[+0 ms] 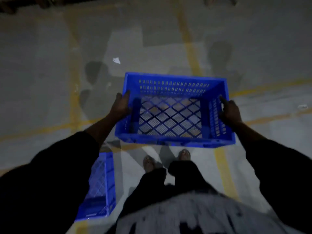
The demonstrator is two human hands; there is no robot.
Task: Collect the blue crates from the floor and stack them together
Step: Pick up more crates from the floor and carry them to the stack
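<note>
Setting: a dim grey concrete floor (pixel 50 48), smooth and stained, crossed by worn yellow painted lines (pixel 189 46).

Carried crate: an open-topped blue plastic crate (pixel 174 109), rectangular, with slotted walls and a diamond-lattice bottom through which the floor shows; it is held in the air in front of the person, above the feet, and it is empty.

Left hand: the left hand (pixel 121 105) grips the crate's left rim, fingers curled over the edge.

Right hand: the right hand (pixel 229 110) grips the right rim, one finger lying along the top edge (the rest are hard to read in the gloom).

Second crate: another blue lattice-sided plastic crate (pixel 99 188) stands on the floor at the lower left, just beside the person's left leg and partly hidden by the dark sleeve (pixel 42 174).

Progress: one crate is lifted and not yet set on anything; the floor crate looks the likely base for the stack, so I judge the stacking itself is ahead. Whether more crates wait elsewhere cannot be told.

Handling: rigid moulded plastic, light, its rims likely made to nest squarely.

Surroundings: sandalled feet (pixel 168 160) below the crate; a small white scrap (pixel 116 60) lies farther off.
</note>
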